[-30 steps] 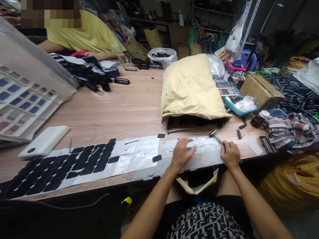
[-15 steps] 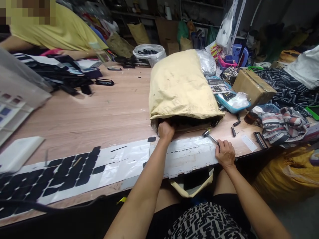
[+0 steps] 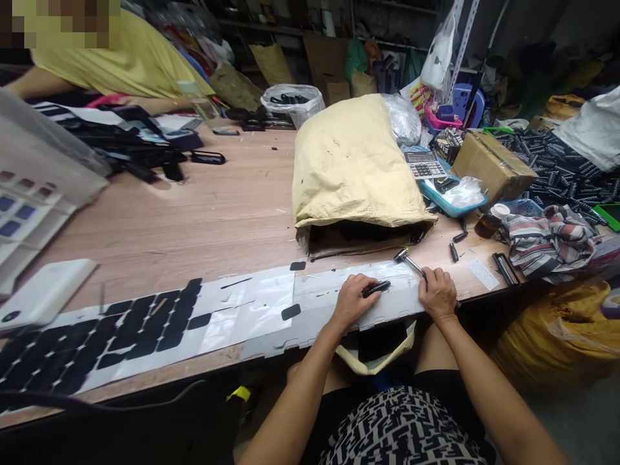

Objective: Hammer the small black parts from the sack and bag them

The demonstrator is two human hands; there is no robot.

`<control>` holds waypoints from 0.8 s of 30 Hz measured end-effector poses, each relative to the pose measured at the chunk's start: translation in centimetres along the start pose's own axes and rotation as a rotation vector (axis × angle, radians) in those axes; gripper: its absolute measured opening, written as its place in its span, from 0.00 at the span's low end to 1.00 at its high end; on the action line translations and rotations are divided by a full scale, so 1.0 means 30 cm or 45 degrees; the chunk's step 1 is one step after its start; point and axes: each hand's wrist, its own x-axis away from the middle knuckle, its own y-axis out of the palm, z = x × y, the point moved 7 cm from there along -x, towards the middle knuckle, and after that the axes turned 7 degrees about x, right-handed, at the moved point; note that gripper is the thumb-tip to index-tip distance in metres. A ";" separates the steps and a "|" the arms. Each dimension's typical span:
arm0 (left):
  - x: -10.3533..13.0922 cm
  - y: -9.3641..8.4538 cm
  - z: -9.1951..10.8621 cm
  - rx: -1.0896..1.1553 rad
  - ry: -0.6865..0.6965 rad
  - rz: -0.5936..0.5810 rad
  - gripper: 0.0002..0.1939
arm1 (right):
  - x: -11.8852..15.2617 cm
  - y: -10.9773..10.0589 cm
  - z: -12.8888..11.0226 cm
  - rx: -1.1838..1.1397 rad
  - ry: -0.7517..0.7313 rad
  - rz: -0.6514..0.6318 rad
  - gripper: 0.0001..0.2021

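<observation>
Cluttered wooden table (image 3: pixel 203 213) stretched before me, black pads (image 3: pixel 121 332) left. My left hand (image 3: pixel 351 300) pinched a slim black piece (image 3: pixel 376 288) on the white sheet (image 3: pixel 329 297), near the sack (image 3: pixel 353 168). Right hand (image 3: pixel 438 294) gripped the small hammer (image 3: pixel 409 260), seemingly positioning; next needed careful alignment.

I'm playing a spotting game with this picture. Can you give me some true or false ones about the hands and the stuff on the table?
1. The left hand holds a small black piece. True.
2. The right hand is inside the sack. False: it rests on the white sheet at the table edge, gripping a small hammer.
3. The sack's open mouth faces the person. True.
4. The calculator lies left of the sack. False: it lies to its right, on a blue tray.
5. Black patches cover the left part of the sheet. True.
</observation>
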 end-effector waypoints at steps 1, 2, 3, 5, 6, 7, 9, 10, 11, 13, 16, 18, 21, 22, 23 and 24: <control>-0.004 0.001 -0.006 -0.002 0.002 0.006 0.10 | -0.001 -0.001 0.001 -0.001 0.001 -0.002 0.15; -0.007 0.001 -0.011 0.002 0.007 0.009 0.10 | -0.003 -0.002 0.002 -0.004 0.004 -0.004 0.15; -0.009 0.002 -0.017 0.008 0.013 0.007 0.10 | -0.006 -0.004 0.004 -0.010 0.008 -0.006 0.14; -0.010 0.004 -0.025 0.021 0.022 -0.001 0.10 | -0.014 -0.010 0.009 -0.053 0.003 -0.018 0.14; -0.010 0.005 -0.029 0.023 0.022 -0.005 0.10 | -0.017 -0.015 0.012 -0.093 0.002 -0.027 0.14; -0.010 0.007 -0.031 0.022 0.018 -0.010 0.11 | -0.018 -0.021 0.017 -0.142 0.006 -0.036 0.14; -0.011 0.010 -0.035 0.013 0.003 -0.022 0.11 | -0.010 -0.044 0.029 -0.265 0.039 -0.049 0.14; -0.012 0.012 -0.036 0.007 -0.005 -0.028 0.11 | 0.000 -0.058 0.033 -0.342 0.063 -0.058 0.14; -0.013 0.012 -0.036 0.001 -0.012 -0.033 0.11 | 0.015 -0.074 0.035 -0.430 0.086 -0.068 0.14; -0.014 0.012 -0.034 -0.006 -0.017 -0.040 0.11 | 0.052 -0.107 0.022 -0.663 0.087 -0.119 0.14; -0.016 0.008 -0.028 -0.001 -0.008 -0.041 0.10 | 0.112 -0.154 -0.019 -0.934 0.065 -0.218 0.13; -0.016 0.006 -0.027 0.007 -0.004 -0.040 0.10 | 0.143 -0.178 -0.044 -0.996 0.052 -0.261 0.13; -0.017 0.008 -0.029 0.010 -0.003 -0.039 0.10 | 0.167 -0.198 -0.067 -0.965 0.028 -0.272 0.14; -0.018 0.009 -0.031 0.007 -0.004 -0.038 0.10 | 0.171 -0.201 -0.071 -0.940 0.020 -0.273 0.14; -0.018 0.010 -0.032 0.002 -0.007 -0.037 0.10 | 0.173 -0.202 -0.073 -0.915 0.015 -0.276 0.14; -0.019 0.011 -0.033 -0.002 -0.010 -0.035 0.11 | 0.173 -0.203 -0.074 -0.891 0.012 -0.279 0.14</control>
